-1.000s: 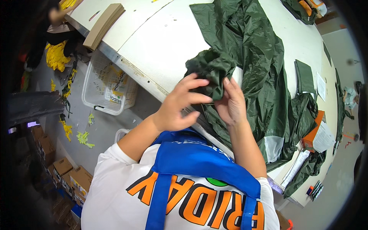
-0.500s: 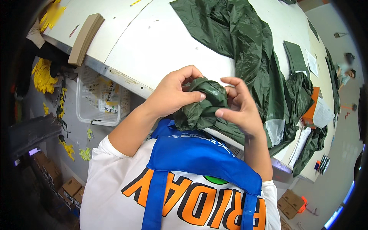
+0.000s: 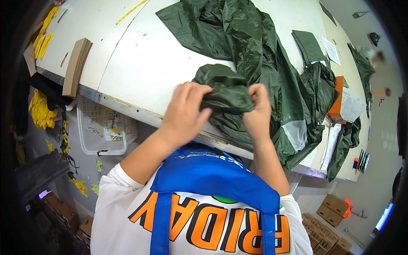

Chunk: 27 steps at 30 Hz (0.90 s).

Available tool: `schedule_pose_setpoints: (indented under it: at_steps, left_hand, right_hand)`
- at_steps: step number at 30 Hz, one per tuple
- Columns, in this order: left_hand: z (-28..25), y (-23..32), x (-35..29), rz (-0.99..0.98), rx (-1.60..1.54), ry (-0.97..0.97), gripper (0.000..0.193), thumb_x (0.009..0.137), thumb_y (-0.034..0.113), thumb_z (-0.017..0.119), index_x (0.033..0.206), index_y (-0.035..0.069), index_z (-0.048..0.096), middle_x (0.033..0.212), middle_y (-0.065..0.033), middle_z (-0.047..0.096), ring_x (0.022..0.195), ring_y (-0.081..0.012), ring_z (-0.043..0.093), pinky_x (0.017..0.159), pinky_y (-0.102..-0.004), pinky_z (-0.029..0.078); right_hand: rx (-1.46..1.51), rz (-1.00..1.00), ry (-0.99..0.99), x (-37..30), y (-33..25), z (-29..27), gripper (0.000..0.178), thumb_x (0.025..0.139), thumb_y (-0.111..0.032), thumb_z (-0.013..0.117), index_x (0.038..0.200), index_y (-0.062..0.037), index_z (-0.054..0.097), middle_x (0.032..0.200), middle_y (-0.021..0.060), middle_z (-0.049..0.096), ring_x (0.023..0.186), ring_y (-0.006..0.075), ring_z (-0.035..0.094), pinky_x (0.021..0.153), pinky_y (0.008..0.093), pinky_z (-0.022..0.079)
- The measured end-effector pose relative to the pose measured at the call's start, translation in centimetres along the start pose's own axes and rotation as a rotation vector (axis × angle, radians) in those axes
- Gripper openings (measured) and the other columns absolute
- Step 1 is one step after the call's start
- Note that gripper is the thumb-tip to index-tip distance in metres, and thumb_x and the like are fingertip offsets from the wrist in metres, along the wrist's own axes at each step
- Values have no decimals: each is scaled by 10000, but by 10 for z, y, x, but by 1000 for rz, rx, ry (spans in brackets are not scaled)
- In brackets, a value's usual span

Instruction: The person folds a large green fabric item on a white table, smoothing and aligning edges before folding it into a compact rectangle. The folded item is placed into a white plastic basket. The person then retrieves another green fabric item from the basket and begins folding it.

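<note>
Between my two hands is a bunched, rounded part of dark green shiny fabric (image 3: 223, 85), raised above the table's near edge. My left hand (image 3: 183, 111), slightly blurred, grips its left side with fingers curled and thumb beneath. At the right end, my right hand (image 3: 260, 111) pinches the fabric with closed fingers. More of the same green material hangs below and lies to the right, beside a large crumpled green sheet-like garment (image 3: 255, 46). A whitish translucent patch (image 3: 295, 135) shows near its lower edge.
The white table (image 3: 140, 63) carries a stack of brown cardboard strips (image 3: 76, 68) at left. At right are a folded green piece (image 3: 309, 47), an orange box (image 3: 336, 100) and papers (image 3: 352, 106). A white plastic basket (image 3: 85, 127) stands below the table edge.
Both hands have moved forward over the table with the bunched fabric. The right hand, apart-fingered before, has closed on the fabric's right end. The fabric has been turned and spread wider.
</note>
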<state>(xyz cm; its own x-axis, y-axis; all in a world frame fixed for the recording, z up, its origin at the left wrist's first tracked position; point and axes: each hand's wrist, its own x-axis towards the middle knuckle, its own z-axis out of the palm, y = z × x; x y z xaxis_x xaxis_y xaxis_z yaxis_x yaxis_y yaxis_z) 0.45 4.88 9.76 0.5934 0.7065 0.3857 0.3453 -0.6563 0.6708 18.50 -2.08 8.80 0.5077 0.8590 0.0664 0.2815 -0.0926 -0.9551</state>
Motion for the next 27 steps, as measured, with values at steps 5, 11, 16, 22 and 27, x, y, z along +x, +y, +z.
schedule_pose_setpoints:
  at_steps: [5, 11, 16, 22, 27]
  left_hand:
    - [-1, -14, 9, -513, -373, 35, 163, 848, -7, 608, 936, 35, 478, 791, -20, 501, 790, -97, 517, 695, -244, 437]
    - [7, 6, 5, -585, -1010, -151, 518, 863, 246, 670, 1247, -2, 427, 1126, -97, 538, 1054, -145, 515, 922, -290, 428]
    - [0, 33, 22, -609, -991, -122, 490, 801, 129, 717, 1192, -9, 455, 1093, -87, 551, 1017, -153, 537, 892, -300, 445]
    - [6, 28, 29, -292, -1, 101, 331, 663, -136, 596, 949, 21, 535, 915, -80, 523, 799, -174, 560, 699, -267, 470]
    - [9, 33, 25, -261, 164, 131, 496, 615, -163, 501, 1056, 60, 542, 939, -115, 525, 804, -262, 551, 726, -313, 476]
  right_hand:
    - [318, 176, -501, -1, -7, -29, 294, 737, 20, 692, 947, -63, 503, 859, -15, 470, 794, 59, 465, 705, 207, 399]
    - [578, 277, -364, 15, -25, -43, 199, 777, 63, 659, 923, -22, 554, 848, -4, 577, 805, 63, 531, 751, 210, 435]
    - [800, 410, -337, 17, -35, -55, 301, 777, 76, 674, 1033, -6, 537, 979, 51, 602, 847, 81, 556, 791, 226, 458]
    - [297, -36, -64, 8, -30, -60, 245, 711, 102, 637, 885, -29, 525, 799, 24, 534, 724, 98, 526, 634, 232, 446]
    - [-166, -264, -85, 10, -20, -62, 194, 677, 44, 649, 820, -24, 537, 733, 58, 519, 629, 137, 508, 573, 258, 435]
